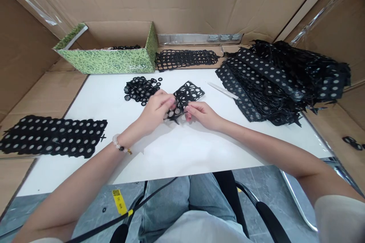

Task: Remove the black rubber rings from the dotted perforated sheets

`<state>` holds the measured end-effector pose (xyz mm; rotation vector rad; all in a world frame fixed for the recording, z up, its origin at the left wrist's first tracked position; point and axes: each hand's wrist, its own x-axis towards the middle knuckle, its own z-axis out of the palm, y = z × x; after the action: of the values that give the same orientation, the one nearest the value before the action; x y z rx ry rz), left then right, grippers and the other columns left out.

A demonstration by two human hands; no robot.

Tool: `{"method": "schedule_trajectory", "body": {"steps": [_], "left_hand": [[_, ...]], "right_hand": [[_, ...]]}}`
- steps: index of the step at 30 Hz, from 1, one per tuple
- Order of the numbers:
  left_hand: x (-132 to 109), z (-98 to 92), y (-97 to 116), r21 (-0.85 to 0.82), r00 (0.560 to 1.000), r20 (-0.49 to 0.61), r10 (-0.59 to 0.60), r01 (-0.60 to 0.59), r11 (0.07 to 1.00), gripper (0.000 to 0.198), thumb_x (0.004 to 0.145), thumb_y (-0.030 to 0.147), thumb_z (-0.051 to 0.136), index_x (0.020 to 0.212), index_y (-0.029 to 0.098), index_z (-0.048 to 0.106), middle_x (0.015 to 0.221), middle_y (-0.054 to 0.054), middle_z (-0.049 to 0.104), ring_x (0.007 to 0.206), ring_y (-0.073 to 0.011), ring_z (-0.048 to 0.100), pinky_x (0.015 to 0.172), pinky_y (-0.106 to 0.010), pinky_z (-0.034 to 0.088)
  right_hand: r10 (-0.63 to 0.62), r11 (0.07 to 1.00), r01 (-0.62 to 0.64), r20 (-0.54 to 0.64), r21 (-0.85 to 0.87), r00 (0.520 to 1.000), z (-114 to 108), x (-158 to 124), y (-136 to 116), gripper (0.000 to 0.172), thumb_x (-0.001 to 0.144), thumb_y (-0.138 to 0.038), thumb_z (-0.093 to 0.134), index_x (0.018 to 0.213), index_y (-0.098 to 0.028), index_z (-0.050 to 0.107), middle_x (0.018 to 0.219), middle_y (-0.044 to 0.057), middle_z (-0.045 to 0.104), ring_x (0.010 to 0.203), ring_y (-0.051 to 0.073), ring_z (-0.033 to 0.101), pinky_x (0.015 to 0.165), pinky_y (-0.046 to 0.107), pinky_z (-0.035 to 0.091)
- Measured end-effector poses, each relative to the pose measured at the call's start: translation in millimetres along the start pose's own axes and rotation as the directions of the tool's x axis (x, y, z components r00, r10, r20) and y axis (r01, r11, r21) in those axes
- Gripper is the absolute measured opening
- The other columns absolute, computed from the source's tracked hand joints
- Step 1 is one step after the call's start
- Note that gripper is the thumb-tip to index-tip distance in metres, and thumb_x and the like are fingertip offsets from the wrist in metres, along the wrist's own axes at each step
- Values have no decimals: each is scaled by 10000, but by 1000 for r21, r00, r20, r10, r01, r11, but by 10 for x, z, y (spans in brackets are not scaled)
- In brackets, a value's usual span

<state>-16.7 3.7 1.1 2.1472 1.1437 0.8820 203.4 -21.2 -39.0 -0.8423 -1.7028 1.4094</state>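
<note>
Both hands meet over the middle of the white table (182,152) on a small black sheet (186,97) punched with round holes. My left hand (156,112) has its fingers curled and pinched on the sheet's near left edge. My right hand (201,114) pinches the sheet's near right corner. The sheet is lifted and tilted, its far end pointing away from me. Just beyond my left hand lies a heap of loose black rings (140,89).
A green patterned box (108,60) stands at the back left with rings inside. A large stack of black punched sheets (282,79) fills the right side. More punched sheets lie at the left (53,134) and at the back (185,59). Cardboard walls surround the table.
</note>
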Motion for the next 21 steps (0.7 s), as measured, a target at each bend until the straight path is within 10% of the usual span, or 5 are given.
{"method": "schedule_trajectory", "body": {"steps": [3,6,13,21], "left_hand": [[140,-297,-329,-83,920,-362,-149,127,988,440,986,518,383,688,214,493,686,-23,599,653,-176,524,676,-361,458],[201,-574,-628,251,839,-542,-45,214,944,439,1016,452,366,793,191,641,894,-55,718,896,-233,614,978,-476,416],[129,-509,-678,490,887,-458,-59,307,816,437,986,399,492,1375,255,629,1383,-164,605,1261,-429,411,999,-603,356],[76,-268,-430,517,950,-250,187,-32,856,356,1010,304,449,1250,232,701,1244,-101,700,1158,-326,454,1006,-513,388]], "right_hand": [[51,999,-51,-164,7,985,-75,13,14,391,875,-471,611,596,-214,514,608,6,614,606,155,591,606,287,472],[114,993,-107,-333,40,936,-218,51,7,238,769,-308,609,565,-207,539,609,10,629,621,170,626,593,283,489],[334,890,-103,-480,445,812,-576,179,-225,175,653,-266,603,733,-247,449,694,-1,659,657,201,665,594,328,561],[42,958,140,-606,251,794,-999,285,-913,225,726,-186,666,788,-242,457,670,-38,600,698,183,712,662,322,611]]}}
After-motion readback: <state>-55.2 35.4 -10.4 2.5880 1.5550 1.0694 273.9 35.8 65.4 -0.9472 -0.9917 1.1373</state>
